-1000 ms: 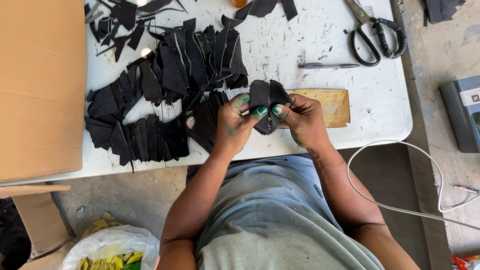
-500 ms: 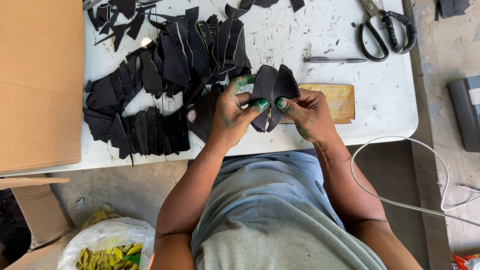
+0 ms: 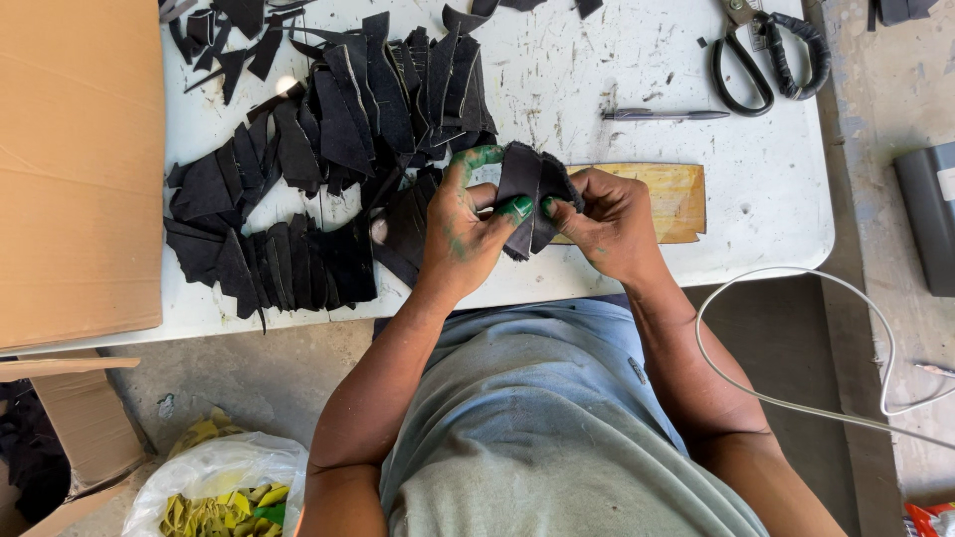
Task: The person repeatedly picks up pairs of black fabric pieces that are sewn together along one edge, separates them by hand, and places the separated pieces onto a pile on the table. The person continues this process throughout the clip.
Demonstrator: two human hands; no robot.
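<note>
Piece in hand: a small black piece (image 3: 532, 194) of cut sheet, maybe leather or felt, was held between both hands above the near edge of the table (image 3: 597, 60), close to the middle of that edge.
Left hand (image 3: 463, 234): the fingers were curled and closed, pinching the left side of the piece between thumb and forefinger; green stain was on the fingertips.
Right hand (image 3: 607, 224): the fingers were also bent in and closed on the right side of the piece, thumb in front.
Handling: the piece looked light, thin and soft, because it folded between the fingers. I judged it not fragile and not slippery, since its surface was matt. The best place to take it was at the two side edges, as both hands did, with a light pinch.
Look: dark black, roughly wedge-shaped, with a fold or a split in the middle; I could not tell if it was one piece or two together.
Pile (image 3: 328, 149): many similar black pieces lay overlapped in rows on the left half of the table, touching each other.
Board (image 3: 676, 199): a yellow-brown flat strip lay just behind the right hand, near the front edge.
Scissors (image 3: 771, 55): at the far right corner, well apart from the hands.
Pen (image 3: 662, 115): between scissors and board.
Carton (image 3: 75, 159): covered the left end of the table.
</note>
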